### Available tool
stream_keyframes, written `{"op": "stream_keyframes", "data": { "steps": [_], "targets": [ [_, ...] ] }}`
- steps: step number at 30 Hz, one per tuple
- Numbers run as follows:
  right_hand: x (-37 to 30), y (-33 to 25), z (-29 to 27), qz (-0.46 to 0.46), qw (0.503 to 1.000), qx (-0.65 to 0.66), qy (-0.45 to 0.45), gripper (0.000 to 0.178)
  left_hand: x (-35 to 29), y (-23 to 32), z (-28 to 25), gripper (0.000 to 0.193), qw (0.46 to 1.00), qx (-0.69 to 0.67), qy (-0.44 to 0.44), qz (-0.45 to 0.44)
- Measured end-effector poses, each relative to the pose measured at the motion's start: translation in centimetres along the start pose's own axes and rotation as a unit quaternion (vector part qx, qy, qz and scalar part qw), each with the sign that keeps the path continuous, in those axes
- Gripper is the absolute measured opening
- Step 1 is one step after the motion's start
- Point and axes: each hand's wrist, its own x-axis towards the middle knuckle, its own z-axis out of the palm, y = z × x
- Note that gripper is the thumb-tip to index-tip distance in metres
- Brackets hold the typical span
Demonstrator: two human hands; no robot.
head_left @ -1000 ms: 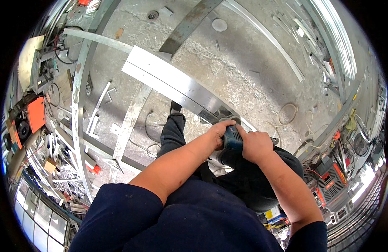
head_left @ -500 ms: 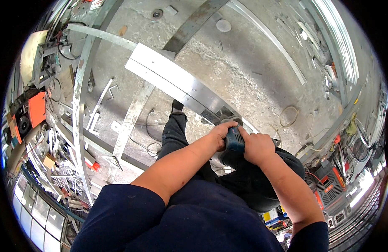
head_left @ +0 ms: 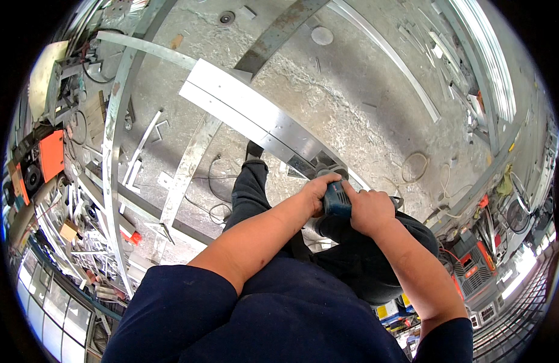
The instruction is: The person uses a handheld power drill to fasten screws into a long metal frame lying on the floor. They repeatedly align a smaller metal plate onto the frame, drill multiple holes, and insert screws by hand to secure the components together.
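Both hands are closed around a dark blue angle grinder just in front of my body. My left hand wraps its left side, and my right hand grips it from the right. The grinder's head is at the near end of a long silvery metal profile, which slants away to the far left with a seam along its length. A rectangular cut-out shows in the profile close to the tool. My hands partly hide the grinder's disc and its contact with the metal.
The profile rests across steel beams. Cables lie on the concrete floor near my foot. Metal offcuts are heaped at the left, beside an orange-panelled machine. A grey-and-orange machine stands at the right, with long strips beyond.
Hardly anything differs. Both hands keep their hold on the angle grinder at the profile's near end, and the whole view has shifted very slightly.
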Motion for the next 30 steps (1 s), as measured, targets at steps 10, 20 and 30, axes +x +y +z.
{"op": "stream_keyframes", "data": {
  "steps": [10, 20, 30],
  "targets": [
    [0.2, 0.3, 0.2, -0.006, 1.0, -0.014, 0.001, 0.08, -0.3, -0.1, 0.4, 0.028, 1.0, -0.021, -0.005, -0.003],
    [0.1, 0.1, 0.0, -0.01, 0.999, -0.024, 0.024, 0.068, -0.5, -0.1, 0.6, 0.024, 1.0, -0.009, -0.008, 0.027],
    [0.8, -1.4, -0.4, 0.008, 0.998, -0.053, 0.025, 0.068, 1.6, 0.4, -1.5, 0.027, 0.997, -0.007, -0.05, 0.058]
  ]
}}
